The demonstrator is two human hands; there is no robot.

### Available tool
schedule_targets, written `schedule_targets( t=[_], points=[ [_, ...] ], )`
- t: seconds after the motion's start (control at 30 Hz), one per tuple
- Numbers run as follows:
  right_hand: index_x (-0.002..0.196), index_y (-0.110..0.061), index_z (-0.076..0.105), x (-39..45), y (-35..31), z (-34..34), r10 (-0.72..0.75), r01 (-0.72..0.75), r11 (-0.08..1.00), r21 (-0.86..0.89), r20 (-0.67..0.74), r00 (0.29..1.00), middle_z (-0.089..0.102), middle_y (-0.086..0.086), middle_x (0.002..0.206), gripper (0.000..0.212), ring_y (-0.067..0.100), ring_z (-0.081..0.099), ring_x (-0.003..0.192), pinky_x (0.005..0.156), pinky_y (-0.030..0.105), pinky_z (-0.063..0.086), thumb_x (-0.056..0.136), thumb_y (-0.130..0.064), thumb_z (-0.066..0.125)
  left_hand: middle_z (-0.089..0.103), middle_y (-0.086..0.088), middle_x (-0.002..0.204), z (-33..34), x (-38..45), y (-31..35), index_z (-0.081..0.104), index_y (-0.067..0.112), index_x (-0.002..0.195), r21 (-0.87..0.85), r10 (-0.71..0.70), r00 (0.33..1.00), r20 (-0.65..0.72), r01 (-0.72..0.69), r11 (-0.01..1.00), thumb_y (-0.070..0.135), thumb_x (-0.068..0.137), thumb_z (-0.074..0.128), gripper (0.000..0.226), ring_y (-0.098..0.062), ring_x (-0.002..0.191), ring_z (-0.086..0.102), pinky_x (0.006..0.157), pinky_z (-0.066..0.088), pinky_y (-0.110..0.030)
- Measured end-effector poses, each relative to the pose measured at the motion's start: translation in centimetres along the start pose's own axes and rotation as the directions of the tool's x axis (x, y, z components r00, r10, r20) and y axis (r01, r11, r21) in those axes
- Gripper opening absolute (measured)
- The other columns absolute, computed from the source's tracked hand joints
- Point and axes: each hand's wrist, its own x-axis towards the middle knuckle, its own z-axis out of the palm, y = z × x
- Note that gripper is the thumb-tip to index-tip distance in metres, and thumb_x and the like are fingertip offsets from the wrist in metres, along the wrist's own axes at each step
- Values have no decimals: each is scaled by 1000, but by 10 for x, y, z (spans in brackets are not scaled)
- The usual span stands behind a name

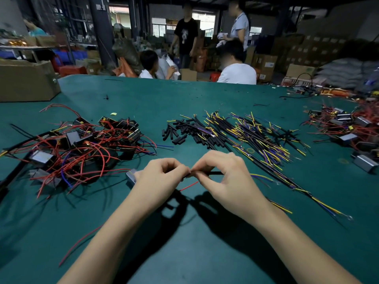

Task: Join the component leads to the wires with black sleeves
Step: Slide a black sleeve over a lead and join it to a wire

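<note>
My left hand (162, 177) and my right hand (223, 177) meet fingertip to fingertip above the green table (205, 253). A grey box-shaped component (131, 176) sticks out behind my left hand, which pinches its lead; a red lead (188, 186) hangs below the fingers. My right hand pinches a black-sleeved wire (215, 173) that trails right into yellow and purple strands (260, 177). The joint itself is hidden by my fingertips.
A heap of components with red leads (78, 146) lies at the left. Loose black sleeves (180, 133) and a spread of black, yellow and purple wires (256, 136) lie ahead. More components (348, 130) sit at the right. A cardboard box (26, 80) stands far left; several people are behind the table.
</note>
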Motion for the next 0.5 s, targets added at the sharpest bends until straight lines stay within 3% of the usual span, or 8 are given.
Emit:
schedule_targets(
  t=[0.1, 0.17, 0.23, 0.37, 0.5],
  points=[
    [76, -19, 67, 0, 3, 0, 80, -81, 993, 84, 21, 997, 63, -11, 71, 11, 8, 58, 69, 65, 23, 45, 83, -11, 68, 67, 7, 70, 4, -5, -2, 62, 26, 74, 235, 169, 977, -133, -134, 963, 40, 84, 64, 18, -5, 72, 59, 85, 25, -29],
    [74, -19, 67, 1, 5, 0, 171, -175, 971, 162, 35, 985, 62, -15, 65, 13, 4, 56, 62, 59, 12, 38, 83, -10, 67, 64, 10, 71, 5, -10, -2, 58, 30, 78, 343, 342, 930, -134, -281, 897, 34, 86, 64, 11, 0, 76, 57, 80, 19, -27],
    [72, -21, 67, 2, 7, 0, 250, -257, 936, 242, 62, 966, 61, -17, 60, 16, 2, 53, 56, 57, 10, 36, 83, -9, 67, 59, 14, 70, 6, -10, -4, 57, 33, 80, 416, 430, 898, -95, -357, 836, 32, 83, 68, 12, 2, 79, 52, 80, 17, -28],
    [70, -23, 65, 2, 7, 0, 286, -303, 904, 301, 100, 953, 61, -15, 59, 19, 2, 52, 56, 59, 15, 39, 84, -10, 67, 57, 17, 71, 5, -8, -7, 62, 34, 81, 448, 464, 882, -84, -383, 808, 39, 81, 60, 5, 3, 79, 48, 81, 19, -31],
    [71, -21, 59, -1, 7, 0, 251, -269, 935, 231, 106, 962, 59, -7, 64, 17, 2, 47, 55, 54, 13, 34, 85, -14, 65, 60, 16, 78, 7, -7, -9, 60, 32, 78, 437, 433, 899, -72, -361, 824, 37, 89, 59, 11, 1, 82, 50, 84, 20, -32]
  ],
)
